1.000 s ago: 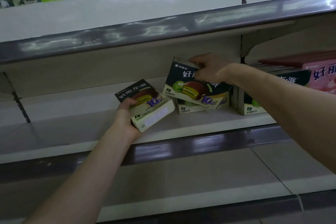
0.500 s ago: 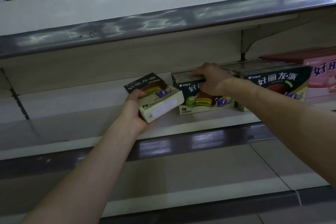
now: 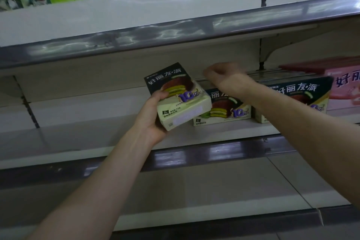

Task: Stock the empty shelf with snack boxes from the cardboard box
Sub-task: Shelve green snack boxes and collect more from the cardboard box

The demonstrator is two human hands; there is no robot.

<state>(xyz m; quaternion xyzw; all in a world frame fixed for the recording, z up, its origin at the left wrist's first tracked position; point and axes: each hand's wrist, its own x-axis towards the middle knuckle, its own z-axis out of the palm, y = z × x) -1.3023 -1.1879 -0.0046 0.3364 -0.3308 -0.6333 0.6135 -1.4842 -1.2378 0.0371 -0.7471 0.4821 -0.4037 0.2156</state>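
Note:
My left hand grips a dark-and-cream snack box by its left end and holds it tilted above the white shelf. Just right of it a matching snack box stands on the shelf, partly hidden behind the held box and my right forearm. My right hand hovers above that standing box with fingers loosely curled and nothing in it. A wider box of the same kind stands further right. The cardboard box is out of view.
Pink snack boxes sit at the far right of the shelf. An upper shelf edge overhangs the row, and a lower shelf lies below. The left part of the stocked shelf is bare white board.
My right hand set its box upright on the shelf, let go and lifted off it. My left hand raised its box and carried it right, toward the standing box.

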